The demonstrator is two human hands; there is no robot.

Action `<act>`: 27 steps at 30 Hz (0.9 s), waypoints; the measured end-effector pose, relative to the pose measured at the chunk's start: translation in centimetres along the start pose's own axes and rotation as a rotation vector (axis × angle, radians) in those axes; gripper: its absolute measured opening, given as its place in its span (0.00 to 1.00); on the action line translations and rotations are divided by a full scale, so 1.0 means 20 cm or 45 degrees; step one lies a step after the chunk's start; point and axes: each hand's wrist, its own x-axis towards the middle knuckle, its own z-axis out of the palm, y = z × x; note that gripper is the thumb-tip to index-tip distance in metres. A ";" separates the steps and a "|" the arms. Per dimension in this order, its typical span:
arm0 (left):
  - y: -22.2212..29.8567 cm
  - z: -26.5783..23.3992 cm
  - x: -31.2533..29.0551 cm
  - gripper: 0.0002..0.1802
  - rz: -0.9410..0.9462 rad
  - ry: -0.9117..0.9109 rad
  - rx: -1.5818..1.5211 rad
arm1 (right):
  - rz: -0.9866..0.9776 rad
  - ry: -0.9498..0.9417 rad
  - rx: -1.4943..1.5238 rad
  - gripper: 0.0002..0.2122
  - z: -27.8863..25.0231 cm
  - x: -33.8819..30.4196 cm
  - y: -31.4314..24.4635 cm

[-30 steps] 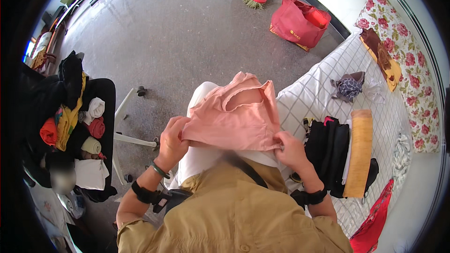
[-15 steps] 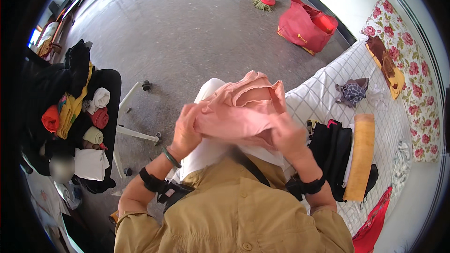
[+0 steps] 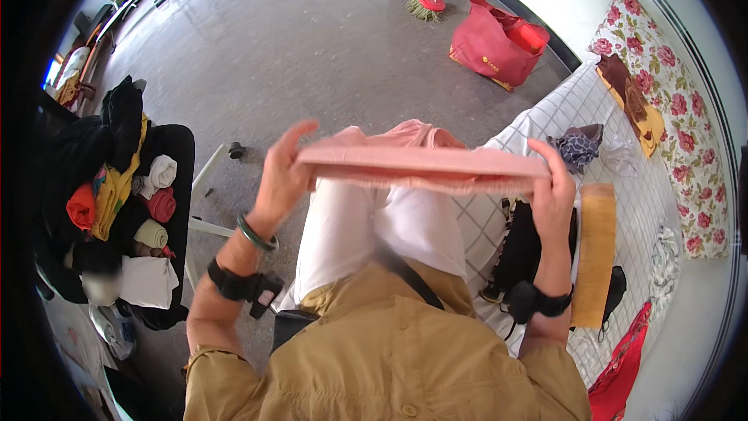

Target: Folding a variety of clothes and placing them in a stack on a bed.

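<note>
I note pink garment [image 3: 425, 162], bunched earlier, now drawn out straight; left hand [image 3: 285, 175] and right hand [image 3: 554, 193] spread farther apart, each holding one end.

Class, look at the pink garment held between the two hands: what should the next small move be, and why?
Probably to lower the pink garment flat onto the lap: the left hand and right hand hold its band stretched nearly straight above the white trousers, while the cloth beyond the band looks bunched.
</note>
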 end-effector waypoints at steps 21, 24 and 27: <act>0.57 -0.10 0.37 0.19 0.287 -0.008 -0.063 | 0.456 0.037 1.331 0.09 0.08 0.40 -0.01; 0.59 -0.13 0.41 0.17 0.279 0.035 -0.158 | 0.359 0.072 1.312 0.09 0.06 0.46 -0.05; 0.59 -0.13 0.35 0.14 0.613 0.200 0.041 | 0.335 0.151 1.229 0.09 0.05 0.46 -0.12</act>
